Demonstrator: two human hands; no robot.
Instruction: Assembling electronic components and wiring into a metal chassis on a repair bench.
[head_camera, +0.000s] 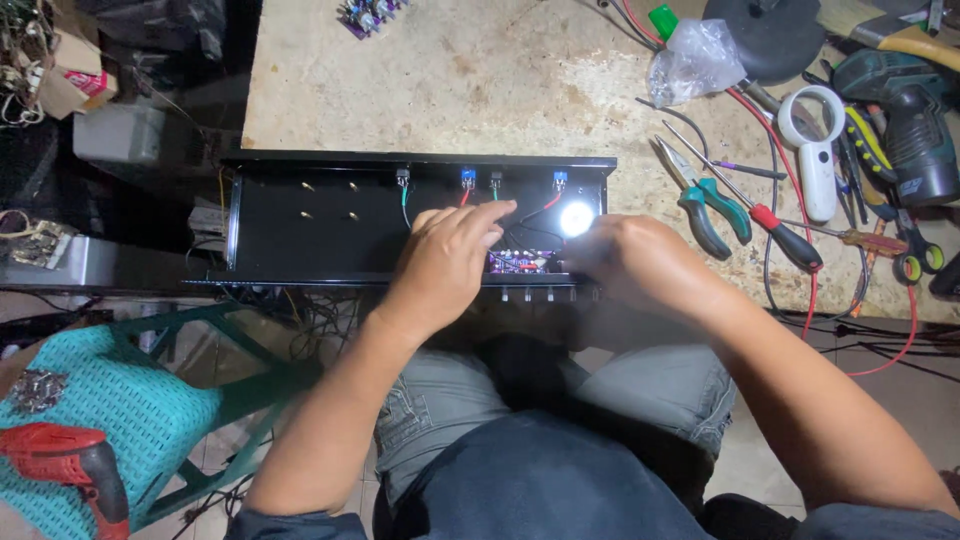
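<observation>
A long black metal chassis (330, 215) lies open on the workbench edge, with small components and coloured wires along its back wall. My left hand (450, 255) rests inside it, fingers bent over a small purple circuit board (520, 262). My right hand (635, 260) is at the chassis's right end, next to a bright white light spot (576, 218); what it holds is hidden by glare and the fingers. Several knob shafts stick out of the front panel below the board.
Green-handled pliers (705, 205), a red-handled screwdriver (785, 235), a white magnifier (815, 150), a plastic bag (695, 60) and a green drill (900, 110) lie at the right. A red drill (70, 465) rests on a teal stool (120, 410) at the left. Red and black cables trail off the bench.
</observation>
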